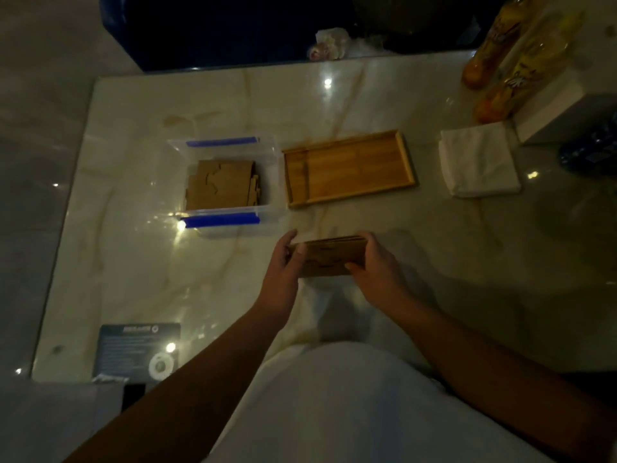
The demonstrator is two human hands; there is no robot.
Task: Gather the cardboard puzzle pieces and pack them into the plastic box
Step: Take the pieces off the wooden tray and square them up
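Centre frame: left hand and right hand clasp a stack of puzzle pieces. Plastic box, centre-left, holds more pieces. Booklet, lower left: print illegible.

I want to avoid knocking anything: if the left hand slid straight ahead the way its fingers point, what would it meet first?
Probably the clear plastic box with blue handles, at its near wall; bare marble table lies between. The left hand holds the stack of brown cardboard puzzle pieces with the right hand. Depth is uncertain.

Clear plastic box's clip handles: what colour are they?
Blue clip handles on the clear plastic box, head view.
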